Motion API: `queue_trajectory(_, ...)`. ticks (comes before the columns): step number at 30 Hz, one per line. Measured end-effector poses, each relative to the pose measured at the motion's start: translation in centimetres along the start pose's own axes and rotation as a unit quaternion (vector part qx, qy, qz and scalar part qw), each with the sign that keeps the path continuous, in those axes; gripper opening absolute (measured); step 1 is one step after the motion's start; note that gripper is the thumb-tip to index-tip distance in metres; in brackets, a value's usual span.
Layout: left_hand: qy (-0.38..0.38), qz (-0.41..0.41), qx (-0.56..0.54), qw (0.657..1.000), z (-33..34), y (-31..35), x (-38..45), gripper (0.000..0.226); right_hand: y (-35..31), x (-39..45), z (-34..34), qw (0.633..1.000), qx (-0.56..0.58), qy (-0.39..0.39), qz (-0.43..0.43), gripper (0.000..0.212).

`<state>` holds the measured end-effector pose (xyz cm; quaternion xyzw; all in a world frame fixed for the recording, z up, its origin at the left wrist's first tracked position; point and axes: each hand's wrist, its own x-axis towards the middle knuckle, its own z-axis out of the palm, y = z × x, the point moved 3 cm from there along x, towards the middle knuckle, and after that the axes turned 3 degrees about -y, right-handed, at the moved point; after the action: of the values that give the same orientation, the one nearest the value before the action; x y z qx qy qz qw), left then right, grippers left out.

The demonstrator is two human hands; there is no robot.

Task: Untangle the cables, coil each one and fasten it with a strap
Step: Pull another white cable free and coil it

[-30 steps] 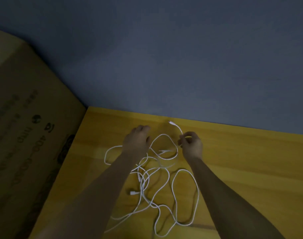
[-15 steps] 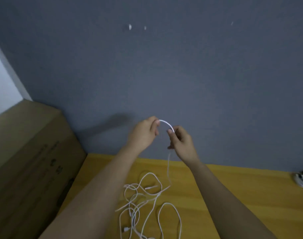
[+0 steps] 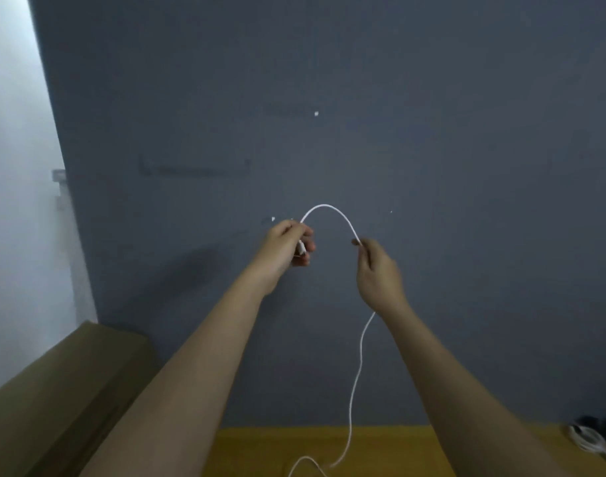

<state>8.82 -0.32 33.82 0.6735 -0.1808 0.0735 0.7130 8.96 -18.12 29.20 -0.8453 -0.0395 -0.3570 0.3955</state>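
Observation:
Both hands are raised in front of the grey wall, holding one white cable (image 3: 329, 210). My left hand (image 3: 288, 247) grips the cable's plug end in curled fingers. My right hand (image 3: 377, 270) pinches the cable a short way along, so it arches between the two hands. Below my right hand the cable hangs down to the yellow table (image 3: 391, 449), where a loop of it lies at the bottom edge of the view. The rest of the tangle is out of view.
A brown cardboard box (image 3: 64, 390) stands at the lower left beside the table. At the table's far right lies a small white coil next to a dark object (image 3: 591, 437). The grey wall (image 3: 363, 115) fills the background.
Both hands rose from the table, lifting one cable end clear of the tangle. The hands have moved apart, widening the arch of cable. The view tilted up, hiding the tangle.

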Motion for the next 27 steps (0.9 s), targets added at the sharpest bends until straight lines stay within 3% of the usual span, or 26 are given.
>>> queue_trajectory(2, -0.041, 0.0, -0.052, 0.998, 0.2, 1.2, -0.4, 0.024, -1.4, -0.1, 0.2, 0.998, -0.067, 0.013, -0.012, 0.02)
queue_trajectory(5, -0.048, -0.006, -0.16, 0.986, 0.4, 1.7, -0.7, 0.026, -2.2, -2.2, 2.3, 0.96, -0.26, -0.077, -0.078, 0.02)
queue_trajectory(8, -0.025, -0.007, -0.195, 0.98, 0.2, 0.7, -0.6, 0.027, -2.7, -5.8, 3.9, 0.934, -0.272, -0.145, -0.18, 0.027)
queue_trajectory(12, -0.024, -0.003, -0.08, 0.997, -1.1, -3.2, -0.1, 0.021, -2.7, -9.4, 3.6, 0.934, -0.163, -0.165, -0.271, 0.033)
queue_trajectory(15, 0.032, 0.032, 0.089, 0.995, -2.9, -5.5, 0.5, 0.016, -1.4, -9.8, 2.8, 0.956, -0.085, -0.22, -0.174, 0.021)
queue_trajectory(17, 0.047, 0.065, 0.146, 0.986, -3.5, -5.9, 0.7, 0.015, -0.2, -9.9, 2.3, 0.96, -0.043, -0.257, -0.103, 0.02)
queue_trajectory(20, -0.019, 0.093, 0.184, 0.978, -3.1, -5.9, 0.0, 0.014, -0.8, -9.7, 1.1, 0.975, 0.022, -0.199, -0.097, 0.021)
queue_trajectory(24, -0.103, 0.063, 0.204, 0.972, -1.4, -6.1, -2.6, 0.024, -4.7, -7.3, -1.3, 0.958, -0.069, 0.019, -0.279, 0.013)
queue_trajectory(27, -0.179, -0.008, 0.103, 0.978, 0.0, -6.6, -4.9, 0.022, -5.9, -5.2, -2.3, 0.951, -0.077, 0.096, -0.285, 0.014)
